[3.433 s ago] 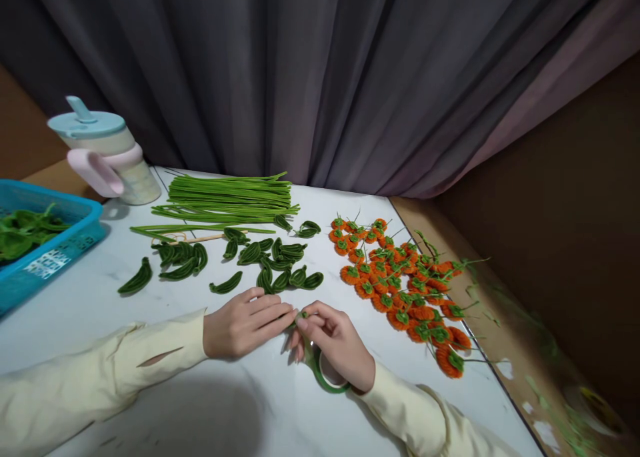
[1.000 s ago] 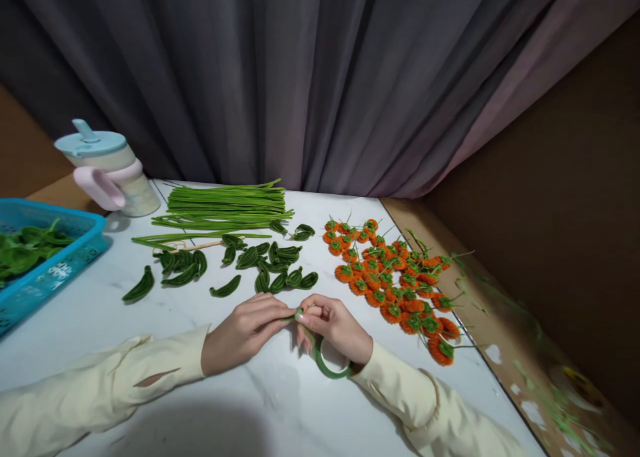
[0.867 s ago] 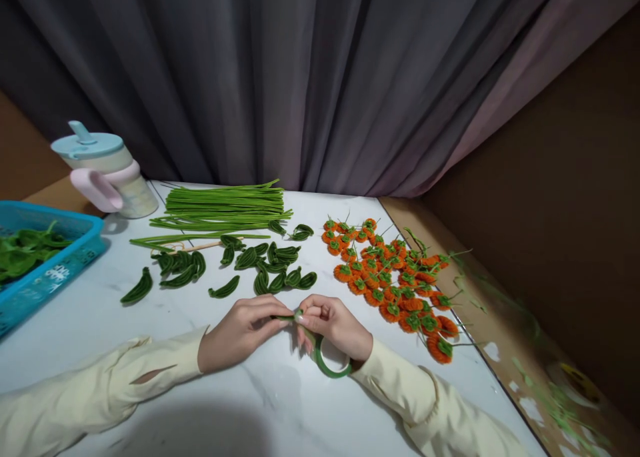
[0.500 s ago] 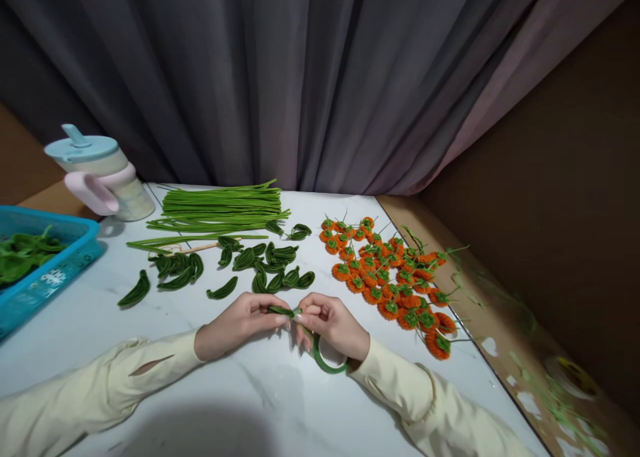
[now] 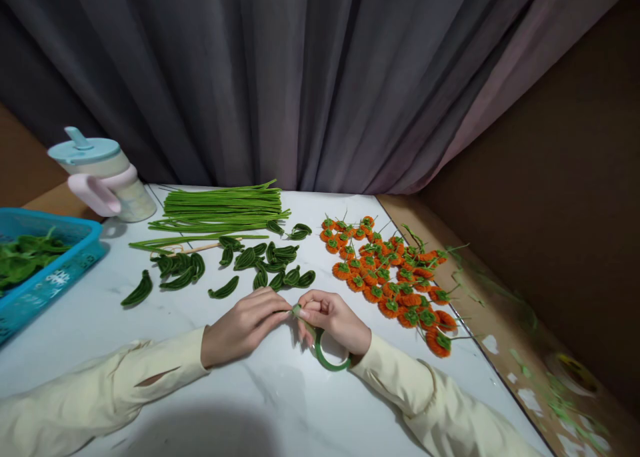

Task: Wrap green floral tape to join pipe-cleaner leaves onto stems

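Note:
My left hand (image 5: 247, 323) is closed, its fingertips pinched at the pale green end of a strip of floral tape (image 5: 296, 309). The dark green pipe-cleaner leaf seen in these fingers earlier is now hidden behind them. Facing it, my right hand (image 5: 336, 318) is closed on the same tape, thumb against forefinger. The tape's roll, a green ring (image 5: 330, 365), hangs under the right palm. Just beyond the hands lie several dark green pipe-cleaner leaves (image 5: 273, 267), loose on the table.
Orange pipe-cleaner persimmons (image 5: 390, 270) with green tops spread over the right side. A bundle of green stems (image 5: 223, 207) lies at the back. At left stand a lidded cup (image 5: 107, 173) and a blue basket (image 5: 50, 280). Scraps and a tape roll (image 5: 573, 375) lie far right.
My left hand has turned over, its back now upward, and its fingers cover the leaf that showed before. My right hand has hardly moved.

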A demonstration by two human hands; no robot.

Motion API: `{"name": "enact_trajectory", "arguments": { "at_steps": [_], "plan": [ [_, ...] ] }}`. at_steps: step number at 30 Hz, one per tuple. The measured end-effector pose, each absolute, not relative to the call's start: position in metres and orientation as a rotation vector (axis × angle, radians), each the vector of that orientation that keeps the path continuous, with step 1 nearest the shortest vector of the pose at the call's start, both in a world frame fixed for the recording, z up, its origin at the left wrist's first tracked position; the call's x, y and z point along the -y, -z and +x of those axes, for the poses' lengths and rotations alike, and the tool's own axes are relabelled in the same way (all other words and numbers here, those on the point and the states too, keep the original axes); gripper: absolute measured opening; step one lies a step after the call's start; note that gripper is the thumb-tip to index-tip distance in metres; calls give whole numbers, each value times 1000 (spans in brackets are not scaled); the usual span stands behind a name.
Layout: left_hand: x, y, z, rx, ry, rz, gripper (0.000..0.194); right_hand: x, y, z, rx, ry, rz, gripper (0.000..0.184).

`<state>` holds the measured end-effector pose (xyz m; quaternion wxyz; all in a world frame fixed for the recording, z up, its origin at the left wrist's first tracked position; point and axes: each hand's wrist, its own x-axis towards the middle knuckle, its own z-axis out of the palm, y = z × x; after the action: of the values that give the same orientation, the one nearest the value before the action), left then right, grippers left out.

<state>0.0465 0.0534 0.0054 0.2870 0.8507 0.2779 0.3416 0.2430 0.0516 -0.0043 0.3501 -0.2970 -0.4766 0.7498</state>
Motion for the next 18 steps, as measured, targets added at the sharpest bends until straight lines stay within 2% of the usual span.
{"name": "enact_trajectory", "arguments": {
  "at_steps": [8, 18],
  "plan": [
    [-51, -5, 49, -798, -995, 2300, 14, -52, 0, 244, 1109, -1998, -758, 31],
    [-56, 1, 41, -513, -1161, 3076, 22, -49, -1, 244, 1110, -2023, -808, 34]
  ]
}}
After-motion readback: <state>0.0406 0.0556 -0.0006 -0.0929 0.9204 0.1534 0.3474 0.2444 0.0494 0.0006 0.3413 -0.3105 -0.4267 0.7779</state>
